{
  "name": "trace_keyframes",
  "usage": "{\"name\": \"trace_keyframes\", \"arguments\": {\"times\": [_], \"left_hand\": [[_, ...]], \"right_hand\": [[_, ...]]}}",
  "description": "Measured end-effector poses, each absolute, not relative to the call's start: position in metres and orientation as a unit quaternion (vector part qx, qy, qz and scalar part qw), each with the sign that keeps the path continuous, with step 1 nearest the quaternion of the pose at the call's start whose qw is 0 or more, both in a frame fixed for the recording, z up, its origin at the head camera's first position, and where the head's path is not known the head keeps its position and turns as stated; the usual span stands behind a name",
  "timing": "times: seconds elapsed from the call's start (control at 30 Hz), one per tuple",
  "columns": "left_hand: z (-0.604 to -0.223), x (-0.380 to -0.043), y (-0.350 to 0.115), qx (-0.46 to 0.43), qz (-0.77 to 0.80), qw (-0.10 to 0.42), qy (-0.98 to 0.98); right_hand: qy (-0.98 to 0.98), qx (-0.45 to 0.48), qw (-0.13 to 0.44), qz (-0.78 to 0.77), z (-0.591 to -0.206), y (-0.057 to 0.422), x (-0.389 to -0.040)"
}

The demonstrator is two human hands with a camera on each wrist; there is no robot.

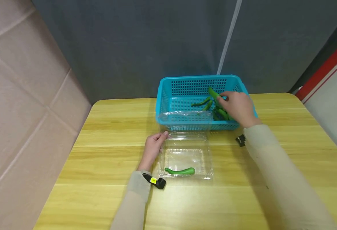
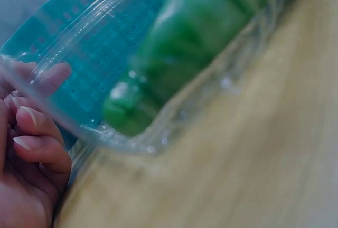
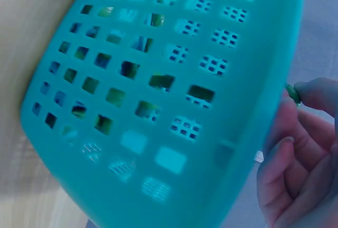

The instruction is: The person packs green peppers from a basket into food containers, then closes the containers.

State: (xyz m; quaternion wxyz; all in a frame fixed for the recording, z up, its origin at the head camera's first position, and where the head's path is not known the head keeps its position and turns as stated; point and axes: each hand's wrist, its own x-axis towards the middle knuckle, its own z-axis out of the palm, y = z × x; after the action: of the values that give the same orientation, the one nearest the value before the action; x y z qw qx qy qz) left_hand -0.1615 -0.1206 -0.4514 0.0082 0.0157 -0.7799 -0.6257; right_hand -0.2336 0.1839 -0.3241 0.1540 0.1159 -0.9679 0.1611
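A clear plastic clamshell box point(image 1: 185, 156) lies with its lid up on the table, the lid leaning against a blue basket point(image 1: 164, 92). One green pepper point(image 1: 181, 171) lies along the box's near side. My left hand point(image 1: 152, 148) grips the box's left edge near the hinge; in the left wrist view, its curled fingers point(image 2: 45, 149) are at the clear wall. Over the basket's right part, my right hand point(image 1: 237, 105) pinches another green pepper point(image 1: 213, 93) between thumb and fingers. Several more green peppers point(image 1: 222, 114) lie in the basket below it.
The wooden table point(image 1: 108, 159) ends at a dark grey panel point(image 1: 145, 48) behind the basket. A tiled wall point(image 1: 27, 95) stands at the left. Black wrist cameras point(image 1: 158, 183) are strapped at both sleeves. In the right wrist view, the basket's perforated wall point(image 3: 232, 149) fills most of the picture.
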Motion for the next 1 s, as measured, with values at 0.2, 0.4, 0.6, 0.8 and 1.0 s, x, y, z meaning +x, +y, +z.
{"name": "trace_keyframes", "arguments": {"times": [0.2,0.4,0.6,0.8,1.0], "left_hand": [[-0.452,-0.162,-0.121,0.015,-0.626,0.004,-0.779],[-0.438,-0.156,-0.121,0.017,-0.633,-0.02,-0.774],[-0.43,-0.152,-0.118,0.012,-0.63,-0.017,-0.776],[-0.451,-0.162,-0.12,0.017,-0.626,0.004,-0.779],[-0.447,-0.162,-0.122,0.02,-0.63,-0.016,-0.776]], "right_hand": [[-0.973,0.103,0.13,0.162,-0.314,0.185,-0.227],[-0.969,0.115,0.142,0.169,-0.306,0.188,-0.221],[-0.964,0.127,0.172,0.161,-0.296,0.189,-0.214],[-0.963,0.135,0.175,0.157,-0.29,0.186,-0.207],[-0.958,0.138,0.195,0.158,-0.289,0.185,-0.201]]}}
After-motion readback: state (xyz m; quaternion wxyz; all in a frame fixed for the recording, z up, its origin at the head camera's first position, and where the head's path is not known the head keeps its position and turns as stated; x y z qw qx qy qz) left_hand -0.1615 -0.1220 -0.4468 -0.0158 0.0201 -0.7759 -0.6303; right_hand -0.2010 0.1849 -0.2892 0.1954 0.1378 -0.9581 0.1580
